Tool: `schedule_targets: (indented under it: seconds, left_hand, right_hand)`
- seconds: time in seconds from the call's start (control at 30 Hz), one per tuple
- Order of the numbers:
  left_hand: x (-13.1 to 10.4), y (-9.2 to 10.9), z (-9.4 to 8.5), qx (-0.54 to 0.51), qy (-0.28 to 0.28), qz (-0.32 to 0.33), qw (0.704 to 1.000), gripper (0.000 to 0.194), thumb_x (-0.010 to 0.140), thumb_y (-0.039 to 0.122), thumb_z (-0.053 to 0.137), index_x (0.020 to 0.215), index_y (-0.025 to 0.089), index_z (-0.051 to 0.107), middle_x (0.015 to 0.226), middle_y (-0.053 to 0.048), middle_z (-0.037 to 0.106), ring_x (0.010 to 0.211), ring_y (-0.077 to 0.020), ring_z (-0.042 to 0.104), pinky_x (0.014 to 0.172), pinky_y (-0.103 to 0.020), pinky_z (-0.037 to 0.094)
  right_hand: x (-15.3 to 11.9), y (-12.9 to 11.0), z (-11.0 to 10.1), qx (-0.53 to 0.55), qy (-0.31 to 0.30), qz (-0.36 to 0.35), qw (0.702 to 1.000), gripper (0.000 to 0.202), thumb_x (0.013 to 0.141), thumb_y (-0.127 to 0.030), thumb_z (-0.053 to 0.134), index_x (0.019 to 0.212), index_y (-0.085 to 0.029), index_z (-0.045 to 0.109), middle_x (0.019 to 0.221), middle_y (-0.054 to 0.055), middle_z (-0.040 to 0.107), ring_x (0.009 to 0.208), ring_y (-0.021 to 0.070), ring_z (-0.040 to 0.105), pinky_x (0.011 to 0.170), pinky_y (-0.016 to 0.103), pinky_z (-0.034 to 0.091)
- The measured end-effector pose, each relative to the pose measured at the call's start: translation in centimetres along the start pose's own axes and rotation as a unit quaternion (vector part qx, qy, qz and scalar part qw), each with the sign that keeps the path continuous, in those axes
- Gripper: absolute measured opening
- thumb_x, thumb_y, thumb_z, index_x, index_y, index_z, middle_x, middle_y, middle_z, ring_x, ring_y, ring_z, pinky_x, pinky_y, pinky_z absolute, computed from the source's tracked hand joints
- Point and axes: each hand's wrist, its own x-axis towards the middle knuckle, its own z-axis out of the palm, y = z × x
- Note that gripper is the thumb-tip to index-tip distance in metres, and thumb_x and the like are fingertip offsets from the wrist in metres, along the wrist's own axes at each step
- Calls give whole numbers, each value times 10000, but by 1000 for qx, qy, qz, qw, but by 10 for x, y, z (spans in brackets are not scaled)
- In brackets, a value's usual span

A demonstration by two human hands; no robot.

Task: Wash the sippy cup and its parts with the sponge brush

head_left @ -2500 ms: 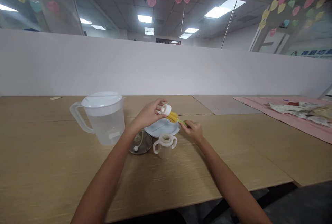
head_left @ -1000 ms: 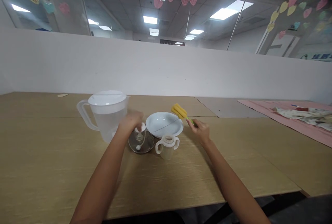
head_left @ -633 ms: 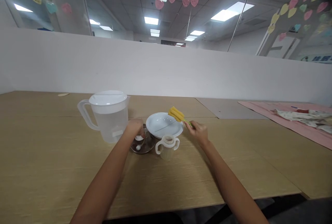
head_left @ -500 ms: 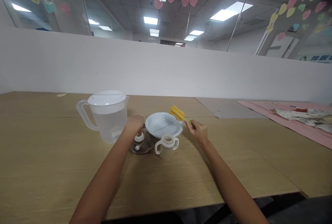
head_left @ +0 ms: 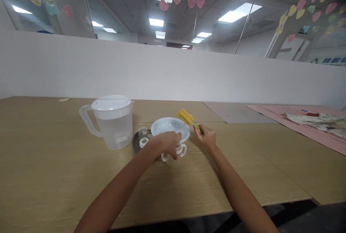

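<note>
My left hand (head_left: 168, 143) is at a clear two-handled baby bottle (head_left: 173, 160), its thumb in front of the neck and its fingers curled over the far side. It covers part of the bottle's rim and left handle. In my right hand (head_left: 207, 136) is the green handle of a sponge bottle brush (head_left: 185, 116), whose yellow head points up and left beside the white bowl's rim (head_left: 156, 124). Left of the bowl, a round dark tray (head_left: 135, 143) carries a clear dome cap (head_left: 142, 132) and a white ring collar (head_left: 143, 142). My left forearm hides part of this tray.
A large translucent pitcher (head_left: 115, 125) with a lid stands to the left, liquid inside. At the far right, a pink cloth (head_left: 266, 112) bears patterned fabric (head_left: 310, 121). A low white wall (head_left: 167, 74) runs behind the wooden table (head_left: 200, 182).
My left hand has left the white collar on the tray and moved right to the bottle. My right hand and the brush have hardly moved.
</note>
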Motion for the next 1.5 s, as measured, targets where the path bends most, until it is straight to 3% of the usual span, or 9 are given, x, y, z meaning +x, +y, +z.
schedule_targets:
  seconds: [0.1, 0.2, 0.37, 0.43, 0.57, 0.83, 1.13, 1.37, 1.5]
  left_hand:
    - [-5, -5, -14, -42, -14, 33, 998, 549, 570, 383, 704, 1053, 189, 530, 985, -39, 611, 852, -209, 575, 684, -265, 438]
    - [-16, -11, -34, -148, 58, 75, 984, 513, 570, 366, 710, 1034, 226, 541, 1009, 7, 598, 907, -180, 566, 739, -240, 436]
    - [-17, -30, -43, -340, 205, 86, 914, 558, 614, 336, 697, 1116, 183, 508, 1067, -43, 600, 972, -188, 569, 820, -274, 444]
    - [-10, -38, -39, -329, 275, 59, 902, 559, 605, 343, 705, 1108, 175, 528, 1078, -52, 600, 975, -191, 564, 846, -289, 435]
    - [3, -49, -31, -190, 351, -3, 917, 527, 599, 320, 694, 1094, 196, 562, 1078, -33, 605, 953, -194, 553, 846, -302, 429]
    - [18, -44, -14, 154, 316, -17, 936, 378, 673, 66, 531, 1040, 145, 576, 1034, -94, 611, 962, -253, 483, 835, -384, 359]
    - [30, -30, 4, 180, 270, 38, 945, 331, 715, 78, 528, 1034, 159, 555, 1030, -91, 586, 949, -241, 462, 816, -368, 332]
    - [35, -42, 7, 227, 301, 4, 926, 291, 787, 28, 378, 969, 130, 583, 976, -125, 601, 947, -250, 481, 807, -383, 333]
    - [32, -52, 2, 155, 298, -44, 941, 331, 776, 113, 472, 1098, 107, 547, 1050, -135, 600, 1015, -270, 488, 866, -384, 344]
  right_hand:
    - [2, 0, -2, 24, -5, 36, 999, 329, 881, -319, 366, 710, -140, 582, 490, -7, 471, 460, 85, 411, 496, 203, 268]
    - [5, -4, -5, 23, 23, 103, 994, 345, 901, -301, 302, 858, -129, 598, 594, 28, 555, 522, 110, 468, 516, 215, 291]
    - [9, -15, -10, 58, 70, 130, 987, 381, 918, -333, 285, 995, -119, 591, 651, 55, 585, 549, 126, 502, 531, 220, 333]
    - [9, -20, -11, 86, 71, 99, 989, 353, 910, -320, 315, 994, -124, 597, 658, 53, 594, 538, 119, 507, 536, 216, 354]
    - [11, -20, -13, 112, 23, 0, 993, 273, 875, -261, 395, 912, -142, 638, 661, 39, 612, 520, 87, 505, 546, 194, 366]
    - [12, -20, -12, -26, 22, -111, 993, 184, 788, -255, 508, 791, -180, 677, 529, -1, 548, 498, 78, 469, 534, 217, 306]
    - [13, -57, -9, -50, 15, -120, 991, 197, 818, -265, 485, 829, -167, 655, 530, 6, 530, 501, 85, 454, 524, 239, 264]
    - [13, 5, -10, -13, -16, -133, 991, 252, 790, -295, 480, 603, -164, 587, 502, 5, 521, 501, 85, 445, 533, 216, 266]
    - [7, 38, -7, -90, -49, 40, 994, 292, 787, -311, 455, 581, -152, 586, 506, 16, 532, 470, 88, 433, 493, 215, 224]
